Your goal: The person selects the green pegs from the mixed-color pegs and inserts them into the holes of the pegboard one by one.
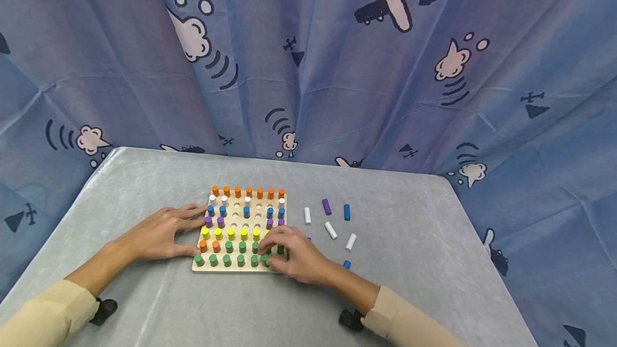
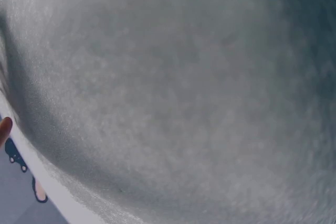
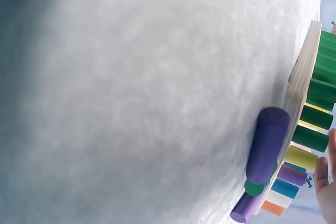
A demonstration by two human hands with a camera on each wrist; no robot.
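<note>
Nearest the lens: two cream sleeves (image 1: 48, 309) at the lower edge, forearms reaching onto a grey table cover (image 1: 409, 293). Left hand (image 1: 161, 232) flat, fingers straight and spread, resting against the left edge of the wooden pegboard (image 1: 231, 268), holding nothing. Right hand (image 1: 294, 253) curled over the board's near right corner, fingertips closed on what appears to be a green peg (image 1: 264, 259) in the front row; exact pinch partly hidden by the fingers. Pegboard mostly filled: orange row at the back, then white, blue, purple, yellow, orange and green rows toward the front. Several empty holes (image 1: 258, 206) visible in the middle and right of the white, blue and purple rows. Loose pegs on the cover to the right of the board: white peg (image 1: 307, 215), purple peg (image 1: 326, 206), blue peg (image 1: 346, 211), two more white pegs (image 1: 330, 229) and another blue one just beside the right wrist. Judged well past halfway; roughly the loose pegs left to seat. Right wrist view: purple peg lying on the cloth (image 3: 268, 144) against the board edge.
</note>
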